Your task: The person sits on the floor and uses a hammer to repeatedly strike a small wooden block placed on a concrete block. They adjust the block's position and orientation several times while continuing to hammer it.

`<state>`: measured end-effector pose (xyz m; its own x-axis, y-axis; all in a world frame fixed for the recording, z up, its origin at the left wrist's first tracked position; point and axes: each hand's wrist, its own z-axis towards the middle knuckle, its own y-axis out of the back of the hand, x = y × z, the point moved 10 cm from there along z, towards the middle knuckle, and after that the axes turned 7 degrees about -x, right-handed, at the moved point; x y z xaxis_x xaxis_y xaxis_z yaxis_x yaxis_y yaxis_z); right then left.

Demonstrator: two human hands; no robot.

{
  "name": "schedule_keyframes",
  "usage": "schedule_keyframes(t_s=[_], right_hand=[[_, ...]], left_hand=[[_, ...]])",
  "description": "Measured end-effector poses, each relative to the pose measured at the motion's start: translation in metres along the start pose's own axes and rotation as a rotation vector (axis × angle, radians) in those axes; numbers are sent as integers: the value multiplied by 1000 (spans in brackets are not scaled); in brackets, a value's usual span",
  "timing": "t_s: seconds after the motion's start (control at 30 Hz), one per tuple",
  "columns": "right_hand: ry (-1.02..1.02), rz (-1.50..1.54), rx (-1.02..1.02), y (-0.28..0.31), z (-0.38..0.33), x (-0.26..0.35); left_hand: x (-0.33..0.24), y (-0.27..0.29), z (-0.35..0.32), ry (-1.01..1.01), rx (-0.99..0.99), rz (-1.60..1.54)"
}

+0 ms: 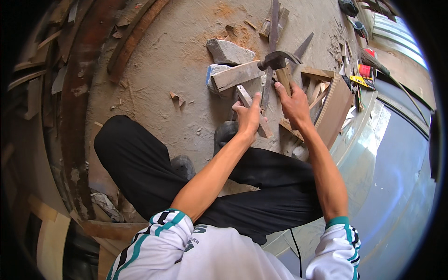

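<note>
One view only, from the camera on my head, left of the pair. It faces steeply down over my chest and crossed legs onto the concrete floor (158, 60). My forearms enter from the lower edge and reach toward the upper centre, where my left hand (248, 117) and right hand (293, 103) sit at arm's length, fairly near the lens. The fisheye bends straight edges toward the rim; a dark circular border cuts the corners. No second view is supplied, so no shared area can be reported.

A claw hammer (278, 63) — dark steel head, wooden handle — stands head-up over a pale wooden block (238, 75), beside a thin dark strip (267, 91) held upright.
</note>
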<state>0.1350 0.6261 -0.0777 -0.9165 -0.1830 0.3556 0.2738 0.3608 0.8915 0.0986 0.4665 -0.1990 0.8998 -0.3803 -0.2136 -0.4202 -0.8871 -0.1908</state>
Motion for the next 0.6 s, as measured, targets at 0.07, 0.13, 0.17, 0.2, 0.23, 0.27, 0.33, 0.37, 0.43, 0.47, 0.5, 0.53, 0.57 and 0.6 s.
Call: schedule_keyframes(t_s=[0.07,0.13,0.17,0.2,0.23,0.27,0.33,0.37,0.43,0.47,0.5,0.53,0.57,0.6], right_hand=[[79,-50,-11,-2,3,-9],[20,-44,65,-8,-1,-9],[-8,-41,103,-12,-5,-9],[-94,38,168,-21,-12,-20],[-178,117,228,-28,-20,-30],[-263,197,288,-35,-31,-38],[-282,264,309,-41,-46,-33],[-293,299,319,-44,-55,-28],[-276,388,310,-47,-69,-11],[-315,391,358,-50,-77,-7],[-352,392,407,-50,-83,-1],[-348,415,414,-51,-85,-2],[-345,438,421,-54,-85,-5],[-344,462,423,-57,-88,-8]], left_hand=[[-6,0,-5,-94,30,30],[-3,11,11,-166,-18,95],[0,17,20,-203,-44,127],[-4,19,18,-224,-53,262],[-13,23,14,-248,-59,395],[-21,25,9,-271,-65,528],[-21,27,15,-278,-37,532],[-20,28,17,-280,-23,536],[-22,31,17,-264,-12,504],[-21,33,19,-260,-12,501],[-23,34,20,-258,-12,495],[-23,35,21,-250,-3,521],[-22,35,20,-246,12,494],[-22,34,19,-241,31,471]])
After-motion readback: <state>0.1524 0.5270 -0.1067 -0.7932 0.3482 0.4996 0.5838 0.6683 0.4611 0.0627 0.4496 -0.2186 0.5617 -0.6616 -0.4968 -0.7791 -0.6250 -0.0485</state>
